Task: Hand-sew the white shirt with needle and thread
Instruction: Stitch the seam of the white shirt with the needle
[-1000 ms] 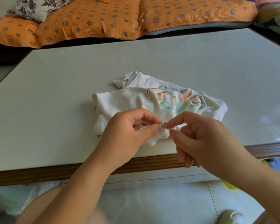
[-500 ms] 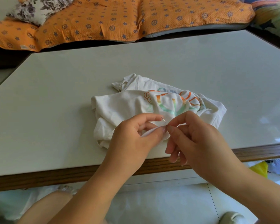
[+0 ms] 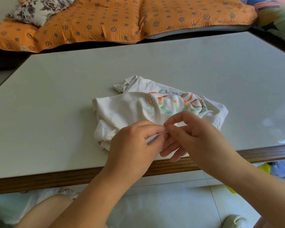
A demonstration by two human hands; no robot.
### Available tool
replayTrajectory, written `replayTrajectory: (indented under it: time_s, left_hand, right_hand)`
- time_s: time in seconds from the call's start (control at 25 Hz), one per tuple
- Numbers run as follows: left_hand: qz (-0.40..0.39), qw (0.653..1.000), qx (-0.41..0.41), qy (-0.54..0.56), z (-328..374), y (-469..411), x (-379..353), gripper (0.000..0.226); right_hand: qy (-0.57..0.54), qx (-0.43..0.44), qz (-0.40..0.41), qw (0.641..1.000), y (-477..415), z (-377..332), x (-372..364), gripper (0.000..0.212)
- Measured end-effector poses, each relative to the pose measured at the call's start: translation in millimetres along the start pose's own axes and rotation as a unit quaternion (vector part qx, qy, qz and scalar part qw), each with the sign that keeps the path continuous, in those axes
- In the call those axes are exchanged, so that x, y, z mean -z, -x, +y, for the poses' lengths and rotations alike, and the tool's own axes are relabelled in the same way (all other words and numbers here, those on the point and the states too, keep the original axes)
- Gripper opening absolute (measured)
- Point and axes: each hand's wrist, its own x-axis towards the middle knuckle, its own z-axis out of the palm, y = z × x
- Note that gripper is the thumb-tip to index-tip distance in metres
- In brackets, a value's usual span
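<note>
white shirt [image 3: 122, 109]: bunched on the table [image 3: 56, 96], near its front edge
left hand [image 3: 132, 145]: curled, pinching a raised fold
right hand [image 3: 197, 137]: thumb and forefinger tip to tip at that fold (needle not made out)
handling: light, limp; best pinched close beside the stitch

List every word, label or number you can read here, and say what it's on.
"SP": orange letters on the white shirt; the pale green letters after them are too faint to read.
Large curved orange and green letters on the same shirt: creased and partly hidden, unreadable.
Small tag on the orange quilt: too small to read.
</note>
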Motion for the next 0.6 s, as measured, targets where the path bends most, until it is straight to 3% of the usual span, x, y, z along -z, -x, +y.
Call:
replayTrajectory:
  time_s: [0.12,0.24,0.32,0.44,0.52,0.6]
  left_hand:
    - [0.001,1.000,0.017,0.008,0,1,1,0.018]
    - [-0.008,0.999,0.045,0.024,-1,0,1,0.011]
    - [-0.011,0.997,0.060,0.047,-3,-1,1,0.011]
    - [-0.020,0.995,0.070,0.065,-3,-1,2,0.010]
    - [-0.052,0.991,0.086,0.092,-2,-3,5,0.010]
    - [-0.100,0.979,0.113,0.138,-2,-4,10,0.012]
  right_hand:
    - [0.035,-0.024,0.016,0.999,-4,-4,4,0.011]
    - [0.139,0.012,0.081,0.987,-12,-1,8,0.013]
    - [0.126,0.019,0.112,0.985,-18,1,11,0.015]
    - [-0.132,-0.027,0.089,0.987,-30,-6,23,0.015]
    - [-0.312,-0.076,0.053,0.946,-35,-14,34,0.017]
    - [-0.410,-0.083,0.049,0.907,-41,-18,47,0.018]
